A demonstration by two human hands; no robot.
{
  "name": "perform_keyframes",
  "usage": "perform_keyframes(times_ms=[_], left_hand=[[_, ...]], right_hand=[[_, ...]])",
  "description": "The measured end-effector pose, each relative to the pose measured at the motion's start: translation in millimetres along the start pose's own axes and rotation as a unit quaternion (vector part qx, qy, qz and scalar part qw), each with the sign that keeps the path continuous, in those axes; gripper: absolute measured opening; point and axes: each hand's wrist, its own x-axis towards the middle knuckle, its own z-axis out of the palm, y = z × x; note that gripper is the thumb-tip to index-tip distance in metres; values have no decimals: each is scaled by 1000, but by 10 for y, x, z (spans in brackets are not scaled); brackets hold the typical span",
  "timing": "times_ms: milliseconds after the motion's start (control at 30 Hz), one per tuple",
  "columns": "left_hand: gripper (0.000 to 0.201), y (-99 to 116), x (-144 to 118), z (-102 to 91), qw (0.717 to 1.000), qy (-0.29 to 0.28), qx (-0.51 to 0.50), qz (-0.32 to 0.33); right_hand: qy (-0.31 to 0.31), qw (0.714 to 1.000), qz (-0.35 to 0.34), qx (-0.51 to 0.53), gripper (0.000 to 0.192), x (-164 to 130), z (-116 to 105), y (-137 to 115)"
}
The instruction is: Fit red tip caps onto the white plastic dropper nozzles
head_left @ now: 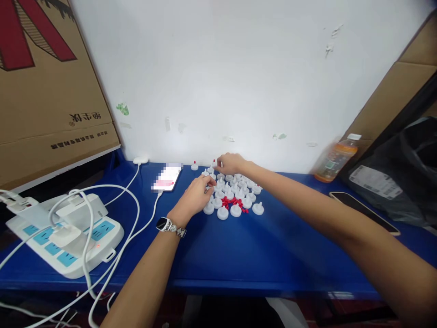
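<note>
A cluster of several small white round plastic caps [235, 193] lies on the blue table [239, 255] near the wall, with a little pile of red tips [234, 202] among them. My left hand [194, 196], a watch on its wrist, rests at the cluster's left edge with fingertips pinched on a white cap. My right hand [232, 163] reaches over the far side and holds a white cap with a red tip [214, 163] just above the table. Another white cap with a red tip [194, 166] stands alone by the wall.
A white power strip [68, 241] with plugged chargers and cables sits at the left. A phone [166, 178] on a cable lies behind my left hand. An orange drink bottle [334, 159], a dark phone [363, 206] and a black bag [399, 177] are at the right. Cardboard boxes [44, 86] flank both sides.
</note>
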Motion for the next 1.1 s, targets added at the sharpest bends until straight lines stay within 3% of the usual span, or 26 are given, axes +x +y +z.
perform_keyframes(times_ms=[100, 300, 400, 500, 600, 733, 767, 833, 900, 967, 1033, 1100], left_hand=[[16, 40, -10, -42, 1000, 4, -15, -1], [19, 18, -21, -75, 999, 35, -11, 16], [21, -37, -20, -67, 998, 53, 0, 14], [19, -104, -15, -55, 999, 52, 15, -1], [17, -151, -10, -53, 996, 85, 26, -18], [23, -81, -14, -66, 990, 141, 19, -5], [27, -32, -20, -69, 988, 150, 16, 9], [38, 96, -37, -65, 985, 162, 11, 51], [47, 234, -56, -45, 981, 166, 16, 99], [50, 350, -70, -8, 980, 140, 29, 137], [47, 421, -75, 38, 983, 85, 33, 161], [43, 448, -72, 81, 985, 35, 22, 170]], right_hand=[[56, 998, 9, -8, 46, 171, 3, -137], [23, 998, 16, 48, 46, 736, 147, -556], [10, 998, -3, 65, 35, 873, 210, -695], [10, 995, -3, 96, 22, 876, 226, -692], [37, 988, 7, 148, 18, 765, 171, -559], [73, 969, 15, 234, 16, 326, 37, -310], [80, 961, 16, 265, 16, 152, 9, -260], [107, 876, 34, 470, 15, -250, -29, -196], [119, 789, 38, 601, 23, -667, -43, -184], [108, 738, 48, 664, 32, -1020, -40, -208], [104, 716, 57, 688, 37, -1259, -27, -238], [110, 716, 60, 687, 40, -1380, -11, -253]])
